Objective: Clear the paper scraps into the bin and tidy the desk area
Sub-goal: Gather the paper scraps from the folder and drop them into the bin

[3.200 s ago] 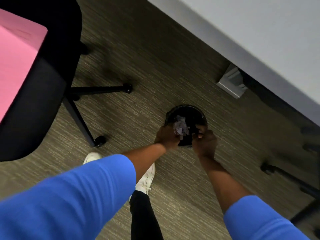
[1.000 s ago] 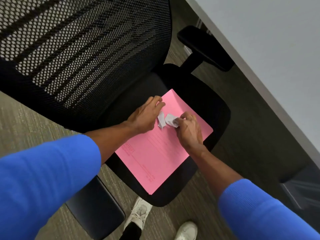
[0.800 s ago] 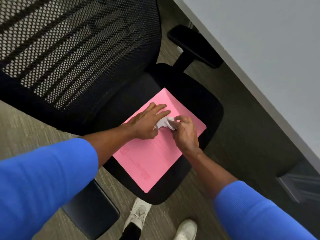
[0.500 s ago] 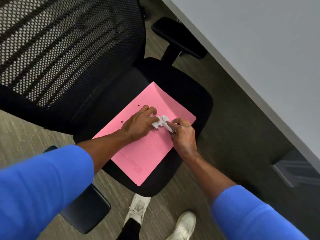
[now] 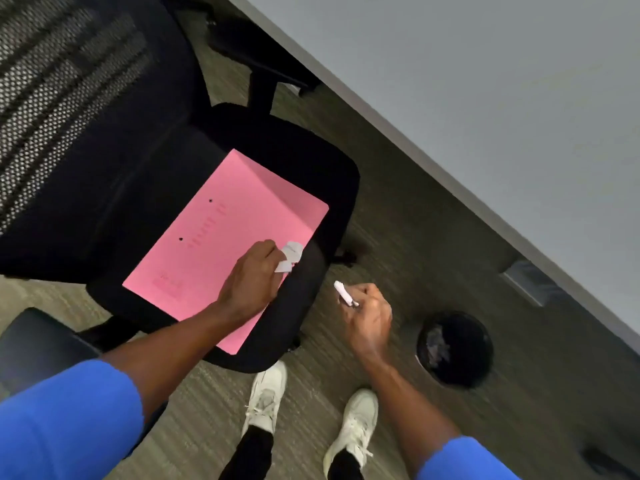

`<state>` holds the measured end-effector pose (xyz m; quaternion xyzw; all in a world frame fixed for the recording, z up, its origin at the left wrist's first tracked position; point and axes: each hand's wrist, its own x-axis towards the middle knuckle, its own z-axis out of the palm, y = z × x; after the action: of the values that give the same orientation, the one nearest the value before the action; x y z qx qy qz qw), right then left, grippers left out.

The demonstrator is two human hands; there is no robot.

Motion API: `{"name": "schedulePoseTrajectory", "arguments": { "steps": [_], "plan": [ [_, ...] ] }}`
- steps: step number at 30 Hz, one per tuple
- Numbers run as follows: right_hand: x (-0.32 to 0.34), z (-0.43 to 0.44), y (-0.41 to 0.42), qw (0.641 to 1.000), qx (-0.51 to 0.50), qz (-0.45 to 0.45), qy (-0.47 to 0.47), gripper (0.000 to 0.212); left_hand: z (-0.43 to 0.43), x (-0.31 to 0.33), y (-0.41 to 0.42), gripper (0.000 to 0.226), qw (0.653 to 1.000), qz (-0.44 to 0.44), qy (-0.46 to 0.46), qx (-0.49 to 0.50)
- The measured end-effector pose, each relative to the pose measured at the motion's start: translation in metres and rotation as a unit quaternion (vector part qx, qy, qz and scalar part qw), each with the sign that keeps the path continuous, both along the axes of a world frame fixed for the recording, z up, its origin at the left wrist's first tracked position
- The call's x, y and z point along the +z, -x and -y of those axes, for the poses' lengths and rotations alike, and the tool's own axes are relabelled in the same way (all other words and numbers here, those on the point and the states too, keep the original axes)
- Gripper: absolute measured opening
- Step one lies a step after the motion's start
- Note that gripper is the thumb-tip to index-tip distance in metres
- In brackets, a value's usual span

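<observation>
Left hand (image 5: 254, 278) is over the pink folder (image 5: 221, 244) on the chair seat (image 5: 322, 181), frame centre, fingers pinching white paper scraps (image 5: 290, 258). Right hand (image 5: 369, 315) is curled around another scrap (image 5: 343, 292), clear of the seat. Black bin (image 5: 454, 349) sits lower right on the carpet, scraps inside.

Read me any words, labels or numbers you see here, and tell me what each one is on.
None can be read.
Pink folder: faint printed lines near the two punched holes and a darker block near its lower corner, all too blurred.
Paper scraps, bin, shoes: no text visible.
</observation>
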<state>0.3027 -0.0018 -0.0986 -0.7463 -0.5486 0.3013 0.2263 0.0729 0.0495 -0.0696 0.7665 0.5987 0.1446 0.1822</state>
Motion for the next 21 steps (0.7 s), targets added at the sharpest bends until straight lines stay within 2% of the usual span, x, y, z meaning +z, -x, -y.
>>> {"name": "schedulePoseTrajectory", "arguments": {
  "steps": [4, 9, 13, 18, 21],
  "plan": [
    [-0.015, 0.051, -0.05, 0.995, -0.055, 0.035, 0.073, 0.029, 0.024, 0.003, -0.058, 0.009, 0.998, 0.044, 0.027, -0.042],
    [-0.029, 0.092, -0.115, 0.979, -0.135, 0.034, 0.147, 0.016, 0.05, -0.016, -0.136, 0.012, 0.992, 0.059, 0.058, -0.097],
    [-0.046, 0.11, -0.171, 0.938, -0.258, 0.015, 0.232, 0.038, 0.071, -0.037, -0.199, 0.014, 0.987, 0.065, 0.114, -0.093],
    [-0.066, 0.126, -0.238, 0.934, -0.237, -0.036, 0.265, 0.032, 0.094, -0.077, -0.274, 0.029, 0.977, 0.021, 0.2, -0.074],
    [-0.078, 0.125, -0.275, 0.931, -0.268, -0.004, 0.249, 0.036, 0.102, -0.091, -0.319, 0.023, 0.971, 0.071, 0.223, -0.053]
  ]
}}
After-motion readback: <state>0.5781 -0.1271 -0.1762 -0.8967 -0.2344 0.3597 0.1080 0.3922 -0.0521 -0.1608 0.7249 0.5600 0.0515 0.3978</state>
